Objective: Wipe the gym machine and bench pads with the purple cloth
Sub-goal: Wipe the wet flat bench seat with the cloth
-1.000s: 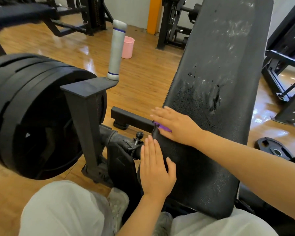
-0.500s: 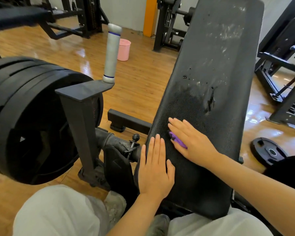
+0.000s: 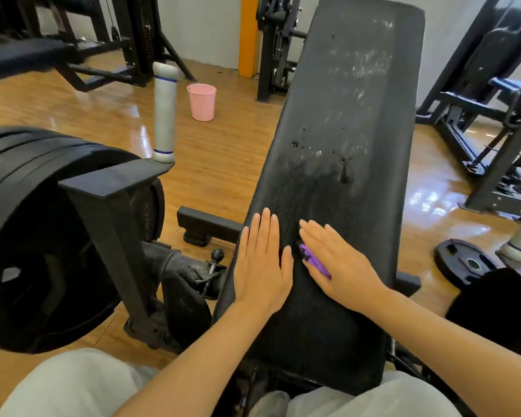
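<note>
Sitting astride the lower end of the bench pad (image 3: 337, 182), pale trousers (image 3: 73, 383) nearest the camera, both forearms reaching forward onto the black upholstery. Left hand (image 3: 260, 263) laid flat near the pad's left edge, fingers straight and together, holding nothing; probably there to steady the body or the surface while the other hand works. Right hand (image 3: 340, 263) just beside it, also flat with fingers extended, pressing the purple cloth (image 3: 315, 261) against the pad; only a small fold of purple showing from under the palm's inner edge, the rest hidden. Flat palm rather than a pinch, likely to spread pressure over as much cloth as possible for wiping. Just ahead of the fingers, a darker, damp-looking band across the pad, apparently the part already wiped. Farther up, pale dusty smears and a few dark specks, so the upper pad looks not yet done; next stroke would seem to call for pushing the cloth upward. To the left, stacked weight plates (image 3: 42, 236) on the machine, with a grey upright handle (image 3: 164, 112) behind them. On the wooden floor to the right, a loose weight plate (image 3: 463, 261). Beyond, a pink bucket (image 3: 202, 101) and other black machine frames against the wall.
</note>
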